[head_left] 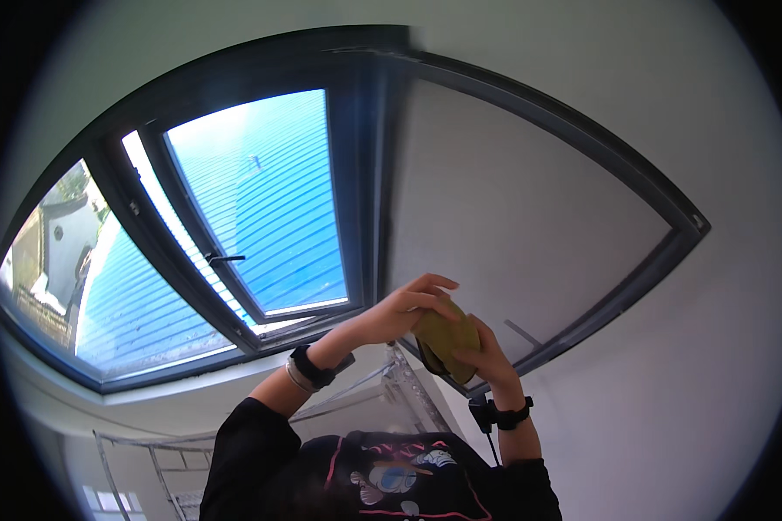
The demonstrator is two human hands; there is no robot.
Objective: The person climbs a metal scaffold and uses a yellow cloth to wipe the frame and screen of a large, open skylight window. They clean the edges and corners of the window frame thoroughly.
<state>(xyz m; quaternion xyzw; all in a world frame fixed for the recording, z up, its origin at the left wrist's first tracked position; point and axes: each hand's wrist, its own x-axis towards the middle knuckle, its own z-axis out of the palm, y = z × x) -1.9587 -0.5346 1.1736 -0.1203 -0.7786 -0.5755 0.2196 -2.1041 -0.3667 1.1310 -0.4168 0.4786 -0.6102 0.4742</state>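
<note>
Both my hands are on an olive-yellow pad or folded cloth (446, 337), held up in front of my chest; its exact kind does not show. My left hand (411, 309) grips its upper left edge, with the fingers bent over the top. My right hand (493, 358) holds its right side, the thumb lying across the face. A dark layer shows along the lower left edge of the pad. Close behind it is the lower corner of an open window sash (565, 343) with a dark frame and a greyish pane or screen.
A dark-framed window (367, 191) fills the left side, with a handle (226, 258) on its inner sash and a blue corrugated roof (261, 200) outside. Metal scaffolding (413, 386) stands behind me. A plain pale wall (669, 365) lies to the right.
</note>
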